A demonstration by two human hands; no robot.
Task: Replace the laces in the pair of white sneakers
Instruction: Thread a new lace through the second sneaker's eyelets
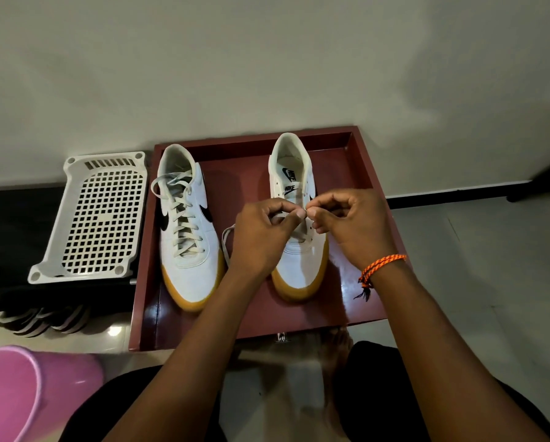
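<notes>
Two white sneakers with gum soles stand toes toward me in a dark red tray (359, 173). The left sneaker (187, 269) is fully laced with a white lace. The right sneaker (294, 266) has its upper eyelets bare and its tongue showing. My left hand (260, 237) and my right hand (353, 224) meet over the middle of the right sneaker, each pinching a white lace (226, 240) between thumb and forefinger. A loop of that lace hangs to the left of my left hand, between the two shoes.
A white perforated plastic basket (98, 218) lies upside down left of the tray on a dark surface. A pink bucket (18, 393) stands at the lower left. Dark sandals (44, 317) lie below the basket. My knees and bare feet are under the tray's near edge.
</notes>
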